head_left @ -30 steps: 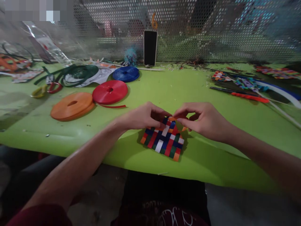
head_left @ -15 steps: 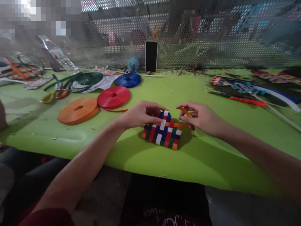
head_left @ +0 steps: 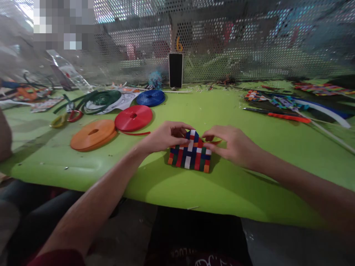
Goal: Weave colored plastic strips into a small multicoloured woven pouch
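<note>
A small woven piece [head_left: 191,157] of flat red, white, blue, green and orange strips is held up off the green table, its upper part narrowing to a blue peak. My left hand [head_left: 163,137] pinches its upper left side, the thumb lying on the front and the fingers behind. At the right edge is my right hand [head_left: 231,146], fingers curled and thumb tip touching the weave. An orange strip [head_left: 216,142] runs out from that edge behind the right thumb; its far end is hidden by the hand.
Orange [head_left: 93,136], red [head_left: 133,117], blue [head_left: 150,98] and green [head_left: 104,98] strip rolls lie to the left, beside scissors [head_left: 66,117]. A phone [head_left: 175,70] leans against the perforated metal screen. An orange-handled tool [head_left: 288,117] and woven pieces are at right. Another person's arm [head_left: 4,136] shows at left.
My right hand has moved left from holding the orange strip out at the side to the weave's right edge. My left hand keeps its pinch on the woven piece.
</note>
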`<action>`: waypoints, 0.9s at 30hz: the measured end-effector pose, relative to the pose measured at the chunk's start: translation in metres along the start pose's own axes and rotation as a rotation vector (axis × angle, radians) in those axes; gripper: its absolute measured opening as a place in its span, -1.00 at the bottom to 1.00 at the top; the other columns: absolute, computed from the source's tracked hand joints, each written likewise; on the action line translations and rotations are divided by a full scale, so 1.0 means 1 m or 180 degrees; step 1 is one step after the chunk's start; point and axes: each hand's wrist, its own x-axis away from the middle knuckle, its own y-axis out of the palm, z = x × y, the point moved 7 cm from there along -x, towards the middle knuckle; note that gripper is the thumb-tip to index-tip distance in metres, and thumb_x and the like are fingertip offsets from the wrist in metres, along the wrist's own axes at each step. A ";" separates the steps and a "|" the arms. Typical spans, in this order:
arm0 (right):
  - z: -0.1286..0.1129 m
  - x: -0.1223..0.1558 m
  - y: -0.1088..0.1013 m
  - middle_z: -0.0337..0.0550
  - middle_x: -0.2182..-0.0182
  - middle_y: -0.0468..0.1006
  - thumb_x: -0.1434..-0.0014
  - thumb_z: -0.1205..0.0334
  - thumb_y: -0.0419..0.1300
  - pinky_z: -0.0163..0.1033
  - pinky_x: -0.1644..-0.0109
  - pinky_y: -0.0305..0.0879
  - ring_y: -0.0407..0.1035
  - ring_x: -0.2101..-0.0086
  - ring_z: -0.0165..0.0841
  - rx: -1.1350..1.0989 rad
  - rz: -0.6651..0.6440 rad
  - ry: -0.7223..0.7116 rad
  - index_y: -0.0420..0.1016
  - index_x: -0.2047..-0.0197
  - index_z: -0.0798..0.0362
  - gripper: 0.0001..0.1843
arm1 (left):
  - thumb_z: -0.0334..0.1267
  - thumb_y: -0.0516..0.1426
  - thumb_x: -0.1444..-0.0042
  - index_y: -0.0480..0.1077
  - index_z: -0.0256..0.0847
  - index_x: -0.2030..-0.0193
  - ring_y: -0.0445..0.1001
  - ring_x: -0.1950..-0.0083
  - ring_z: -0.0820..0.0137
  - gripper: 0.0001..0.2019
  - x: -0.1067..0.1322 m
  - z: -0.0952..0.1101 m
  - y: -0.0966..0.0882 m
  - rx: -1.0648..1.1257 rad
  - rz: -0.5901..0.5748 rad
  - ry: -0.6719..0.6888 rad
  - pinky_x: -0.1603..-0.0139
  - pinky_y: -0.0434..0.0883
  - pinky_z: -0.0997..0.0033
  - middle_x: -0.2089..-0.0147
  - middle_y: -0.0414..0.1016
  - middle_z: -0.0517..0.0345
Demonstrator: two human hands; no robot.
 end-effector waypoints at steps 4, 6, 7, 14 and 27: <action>-0.001 0.005 0.019 0.13 0.03 0.61 -0.31 0.08 0.27 0.13 -0.06 0.39 0.49 0.05 -0.05 0.0480 -0.0365 0.0053 0.56 -0.07 0.23 -0.59 | -0.13 0.25 -0.23 0.40 -0.21 -0.30 0.57 0.03 0.29 -0.48 0.012 -0.003 -0.008 -0.1107 -0.0328 0.0177 -0.05 0.50 0.23 -0.10 0.58 -0.06; -0.002 0.007 0.024 0.14 0.02 0.60 -0.34 0.06 0.23 0.15 -0.08 0.38 0.47 0.02 -0.04 0.0629 -0.0392 0.0095 0.57 -0.07 0.23 -0.58 | -0.06 0.23 -0.26 0.35 -0.14 -0.34 0.53 -0.08 0.26 -0.46 0.022 -0.004 -0.018 -0.1437 -0.0395 0.0347 -0.11 0.47 0.21 -0.21 0.51 -0.05; -0.003 0.008 0.026 0.14 0.03 0.60 -0.36 0.06 0.21 0.14 -0.08 0.38 0.47 0.02 -0.05 0.0672 -0.0377 0.0102 0.58 -0.07 0.23 -0.59 | -0.05 0.23 -0.27 0.36 -0.12 -0.33 0.51 -0.10 0.25 -0.48 0.026 -0.005 -0.022 -0.1508 -0.0419 0.0406 -0.12 0.46 0.22 -0.21 0.49 -0.04; -0.017 0.011 0.027 0.09 0.20 0.57 -0.37 0.22 0.18 -0.02 0.13 0.43 0.45 0.22 -0.14 0.1047 0.0030 -0.0215 0.62 0.03 0.26 -0.71 | -0.22 0.15 -0.34 0.44 -0.04 -0.25 0.50 -0.09 0.30 -0.65 0.038 -0.010 -0.024 -0.1730 -0.0807 0.0642 -0.12 0.40 0.32 -0.11 0.50 0.04; -0.023 0.012 0.032 0.08 0.21 0.58 -0.42 0.27 0.04 -0.10 0.21 0.35 0.38 0.27 -0.19 0.1480 -0.0201 -0.0351 0.63 0.10 0.17 -0.68 | -0.40 0.13 -0.26 0.55 -0.12 -0.09 0.55 0.05 0.35 -0.68 0.035 -0.007 -0.025 -0.1670 -0.0472 0.0867 0.05 0.46 0.38 0.01 0.58 0.03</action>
